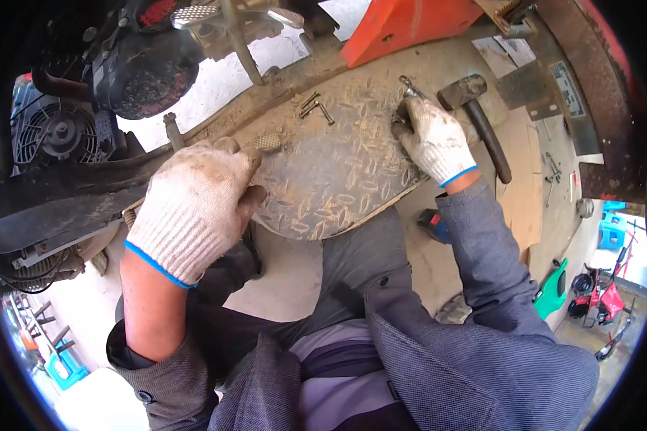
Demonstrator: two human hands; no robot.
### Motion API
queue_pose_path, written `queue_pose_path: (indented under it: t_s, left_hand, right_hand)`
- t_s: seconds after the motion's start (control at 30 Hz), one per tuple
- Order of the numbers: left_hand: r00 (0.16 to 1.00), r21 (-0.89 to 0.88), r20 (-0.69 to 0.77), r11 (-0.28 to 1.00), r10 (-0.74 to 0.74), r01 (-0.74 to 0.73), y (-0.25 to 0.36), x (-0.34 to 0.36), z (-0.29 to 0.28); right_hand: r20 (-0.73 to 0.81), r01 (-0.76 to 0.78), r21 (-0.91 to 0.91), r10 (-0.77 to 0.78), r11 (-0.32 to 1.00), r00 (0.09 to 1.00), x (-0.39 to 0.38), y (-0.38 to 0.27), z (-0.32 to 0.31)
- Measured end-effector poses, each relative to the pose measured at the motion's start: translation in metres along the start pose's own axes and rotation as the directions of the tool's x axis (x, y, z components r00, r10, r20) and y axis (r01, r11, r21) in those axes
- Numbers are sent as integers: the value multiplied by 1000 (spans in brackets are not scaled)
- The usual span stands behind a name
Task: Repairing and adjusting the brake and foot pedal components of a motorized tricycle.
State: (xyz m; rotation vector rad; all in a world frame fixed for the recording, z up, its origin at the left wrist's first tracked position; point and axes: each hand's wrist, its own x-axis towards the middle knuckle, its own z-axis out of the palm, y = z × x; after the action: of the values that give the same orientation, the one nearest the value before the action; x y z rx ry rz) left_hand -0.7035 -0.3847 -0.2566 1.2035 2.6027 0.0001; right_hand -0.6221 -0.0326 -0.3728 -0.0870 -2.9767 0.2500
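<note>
A dusty checker-plate step (338, 172) of a machine lies in front of me. My left hand (194, 208), in a dirty white knit glove, grips the plate's near left edge. My right hand (433, 136), gloved the same way, rests on the plate's far right part and pinches a small metal tool or pin (410, 87) that sticks up past the fingers. A few loose bolts (315, 108) lie on the plate between the hands. A hammer (478, 118) with a dark handle lies just right of my right hand.
An engine with a fan (61, 133) and a black housing (147, 72) fills the upper left. An orange body panel (402, 25) sits above the plate. A cardboard sheet (525, 172) lies at right, a green object (551, 287) on the floor beyond.
</note>
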Motion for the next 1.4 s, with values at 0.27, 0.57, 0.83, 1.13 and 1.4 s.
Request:
queue_pose_path:
  t_s: [0.27,0.57,0.83,1.13,1.4]
  left_hand:
    - [999,-26,23,999,28,-28,13,4,-1]
    - [999,-18,48,1000,10,-9,30,-1,9]
    - [996,-71,-19,994,-85,84,39,-33,-33]
    - [961,330,-264,930,-77,165,-81,-81,-120]
    - [984,543,-53,823,-168,169,-115,-86,-106]
  right_hand:
    - [11,-37,107,36,994,999,2,-10,0]
    - [150,-124,179,97,976,984,-4,15,-6]
    - [-268,-3,577,193,817,944,-11,13,-2]
    - [178,122,772,397,-624,901,89,-110,43]
    - [310,-85,929,634,-360,709,221,-175,134]
